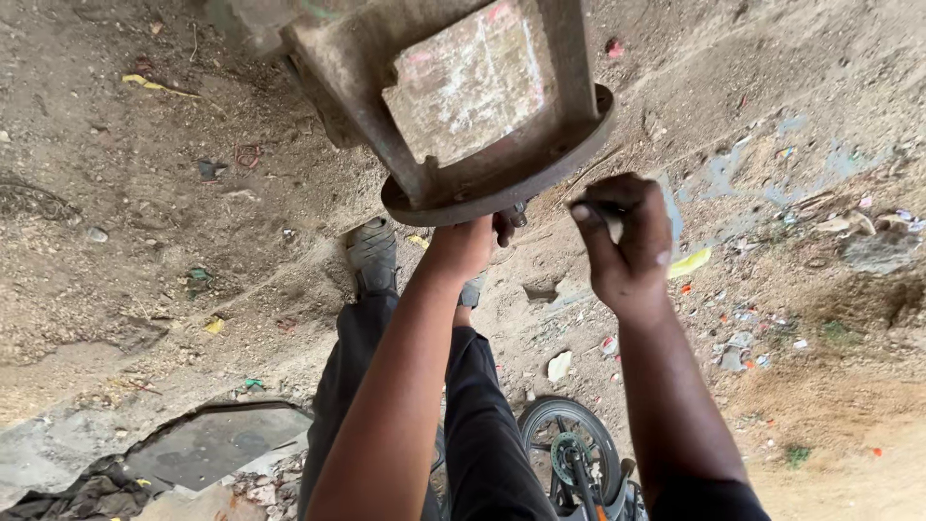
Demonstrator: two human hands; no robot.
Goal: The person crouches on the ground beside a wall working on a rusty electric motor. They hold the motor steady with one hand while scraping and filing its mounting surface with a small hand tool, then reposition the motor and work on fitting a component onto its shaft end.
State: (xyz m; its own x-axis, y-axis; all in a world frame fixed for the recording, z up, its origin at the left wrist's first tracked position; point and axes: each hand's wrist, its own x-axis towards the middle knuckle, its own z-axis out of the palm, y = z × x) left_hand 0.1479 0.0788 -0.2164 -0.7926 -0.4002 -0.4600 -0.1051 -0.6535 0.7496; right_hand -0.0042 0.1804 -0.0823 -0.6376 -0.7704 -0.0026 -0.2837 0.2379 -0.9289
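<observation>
A rusty metal base with a round flange [502, 183] and upright ribs around a pale square panel fills the top middle. My left hand [470, 241] reaches up under the flange rim and touches a bolt or nut [518, 215] there; its fingers are mostly hidden. My right hand [622, 241] is closed around a dark tool [598, 206] held just right of the flange edge. My legs in dark trousers and grey sandals [372, 253] stand on the dirt below.
Bare dusty ground with scattered litter and a yellow scrap [691, 260] lies all around. A motorcycle wheel [569, 452] shows at the bottom middle. A broken slab and hole [217, 444] sit at the bottom left.
</observation>
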